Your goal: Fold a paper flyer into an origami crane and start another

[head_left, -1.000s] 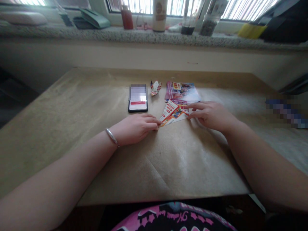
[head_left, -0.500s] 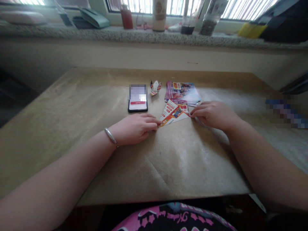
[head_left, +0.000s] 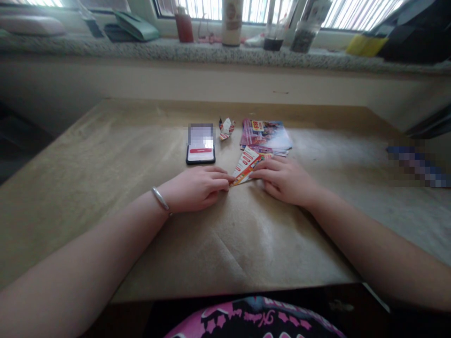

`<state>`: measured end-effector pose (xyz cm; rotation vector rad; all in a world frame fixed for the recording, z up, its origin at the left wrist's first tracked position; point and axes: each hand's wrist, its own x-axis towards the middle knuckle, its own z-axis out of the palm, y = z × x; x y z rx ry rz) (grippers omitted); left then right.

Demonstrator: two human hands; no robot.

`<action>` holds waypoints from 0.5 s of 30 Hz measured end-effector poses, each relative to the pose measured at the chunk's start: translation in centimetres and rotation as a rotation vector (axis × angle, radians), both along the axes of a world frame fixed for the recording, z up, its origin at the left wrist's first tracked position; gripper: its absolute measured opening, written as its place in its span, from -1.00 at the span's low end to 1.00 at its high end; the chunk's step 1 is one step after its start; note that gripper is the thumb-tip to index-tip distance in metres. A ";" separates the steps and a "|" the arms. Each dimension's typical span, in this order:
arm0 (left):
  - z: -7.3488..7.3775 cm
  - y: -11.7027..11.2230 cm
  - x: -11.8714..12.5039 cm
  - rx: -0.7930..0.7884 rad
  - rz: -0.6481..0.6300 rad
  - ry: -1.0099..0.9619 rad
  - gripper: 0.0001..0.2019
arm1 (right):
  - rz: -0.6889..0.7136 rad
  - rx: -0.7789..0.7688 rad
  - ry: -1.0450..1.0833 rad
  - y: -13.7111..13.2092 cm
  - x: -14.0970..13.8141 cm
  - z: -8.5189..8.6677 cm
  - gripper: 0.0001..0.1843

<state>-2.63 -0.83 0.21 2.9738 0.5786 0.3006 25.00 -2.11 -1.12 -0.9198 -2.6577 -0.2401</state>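
Observation:
A printed leaflet folded into a triangle (head_left: 244, 162), white, red and orange, lies on the table in front of me. My left hand (head_left: 199, 188), a silver bangle at its wrist, is closed with its fingertips pinching the left corner. Across the right half of the paper lies my right hand (head_left: 283, 180). Its curled fingers press on the leaflet near the lower edge, hiding that side; its thumb is mostly out of sight. Just behind is a stack of colourful leaflets (head_left: 266, 134), partly overlapped by the folded one.
A phone (head_left: 200, 144) with a lit screen lies beyond my left hand. Between it and the stack stands a small folded paper figure (head_left: 226, 128). A blurred blue item (head_left: 417, 165) lies at far right. Bottles and other things line the stone windowsill (head_left: 197, 54) behind the table (head_left: 105, 155).
My right hand has moved left from the paper's right corner onto its middle, covering the right part. My left hand stays on the left corner.

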 end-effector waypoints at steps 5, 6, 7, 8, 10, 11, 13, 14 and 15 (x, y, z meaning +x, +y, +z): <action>0.0 0.1 0.1 -0.026 0.007 -0.010 -0.77 | 0.055 -0.039 -0.106 0.0 -1.2 -0.5 -0.63; -0.1 0.1 0.1 -0.029 0.007 -0.019 -0.78 | 0.060 -0.032 -0.116 0.0 -1.3 -0.5 -0.62; -0.1 0.2 0.1 -0.031 0.006 -0.026 -0.78 | 0.063 -0.026 -0.122 -0.1 -1.4 -0.5 -0.61; -0.2 0.2 0.1 -0.033 0.005 -0.032 -0.79 | 0.065 -0.023 -0.127 -0.1 -1.4 -0.4 -0.60; -0.3 0.3 0.2 -0.041 0.013 -0.041 -0.79 | 0.063 -0.023 -0.136 -0.1 -1.5 -0.4 -0.59; -0.3 0.3 0.2 -0.046 0.021 -0.042 -0.78 | 0.060 -0.023 -0.139 -0.1 -1.5 -0.4 -0.59; -0.4 0.4 0.2 -0.047 0.033 -0.039 -0.78 | 0.059 -0.029 -0.147 -0.1 -1.6 -0.4 -0.57; -0.4 0.4 0.2 -0.041 0.033 -0.039 -0.77 | 0.063 -0.035 -0.147 -0.1 -1.7 -0.5 -0.56; -0.4 0.4 0.3 -0.031 0.028 -0.038 -0.76 | 0.068 -0.043 -0.146 0.0 -1.8 -0.5 -0.55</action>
